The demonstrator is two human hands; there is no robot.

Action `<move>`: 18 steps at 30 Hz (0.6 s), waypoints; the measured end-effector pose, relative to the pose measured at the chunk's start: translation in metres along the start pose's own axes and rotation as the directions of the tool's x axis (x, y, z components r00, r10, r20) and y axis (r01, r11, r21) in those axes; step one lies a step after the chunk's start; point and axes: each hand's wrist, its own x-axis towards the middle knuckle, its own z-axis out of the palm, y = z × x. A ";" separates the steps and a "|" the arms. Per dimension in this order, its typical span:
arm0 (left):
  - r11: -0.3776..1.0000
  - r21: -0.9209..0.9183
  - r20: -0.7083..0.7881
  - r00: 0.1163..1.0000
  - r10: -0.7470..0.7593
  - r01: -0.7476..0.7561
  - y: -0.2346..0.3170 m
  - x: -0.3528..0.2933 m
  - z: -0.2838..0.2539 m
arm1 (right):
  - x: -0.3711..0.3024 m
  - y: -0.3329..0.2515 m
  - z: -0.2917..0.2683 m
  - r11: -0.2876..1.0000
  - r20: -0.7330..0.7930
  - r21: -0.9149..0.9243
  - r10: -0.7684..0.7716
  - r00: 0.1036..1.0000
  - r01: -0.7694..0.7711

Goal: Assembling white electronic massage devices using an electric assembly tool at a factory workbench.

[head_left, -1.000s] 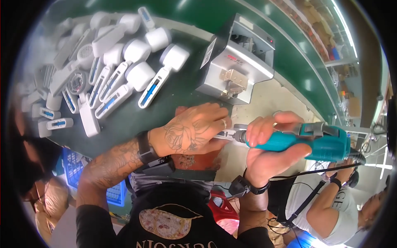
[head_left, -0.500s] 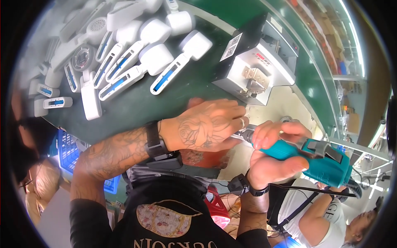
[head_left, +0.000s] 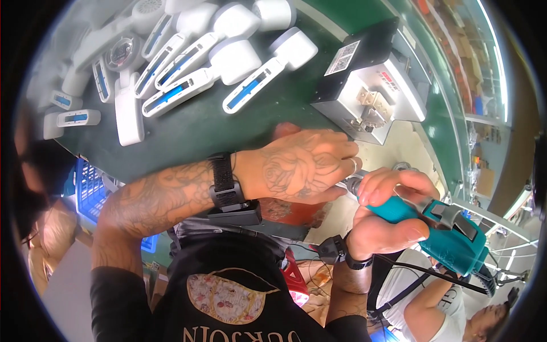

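My right hand (head_left: 379,219) grips a teal electric screwdriver (head_left: 458,251) with a grey lever, its cord leaving the rear end. The tool lies tilted, its grey nose (head_left: 353,183) pointing left toward my left hand (head_left: 307,166). Back up and fingers curled, that hand is closed at the nose and hides whatever it holds; only a pale sliver shows between its fingertips and the tool. Beyond my left hand lies a white handheld fan (head_left: 253,85), its handle open over a blue strip inside.
Several more white fans (head_left: 176,94) are heaped across the green tabletop (head_left: 194,139) at the far left. A black-and-silver machine (head_left: 370,85) with a metal fixture stands at the far right. A blue crate (head_left: 91,191) sits low at left. Another person (head_left: 427,308) is at lower right.
The whole view has shifted, so fans and machine appear farther right and higher. Both hands keep their hold, with the screwdriver nose still against the left hand's fingertips.
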 end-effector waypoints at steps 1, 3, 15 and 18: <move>1.000 -0.010 -0.003 1.000 0.004 -0.004 0.000 0.000 0.000 | -0.001 0.001 0.002 1.000 -0.034 -0.026 -0.018 0.999 0.017; 1.000 -0.011 -0.006 1.000 0.003 -0.003 0.001 0.001 0.000 | -0.002 0.002 0.003 0.998 -0.064 -0.050 -0.037 0.997 0.034; 1.000 -0.009 -0.037 0.999 0.019 -0.019 0.002 -0.002 0.003 | 0.008 -0.007 -0.008 0.982 -0.107 0.140 -0.112 0.988 0.127; 1.000 0.004 -0.027 0.999 0.022 -0.022 0.000 -0.002 0.002 | 0.009 -0.004 -0.004 0.988 -0.091 0.137 -0.065 0.994 0.077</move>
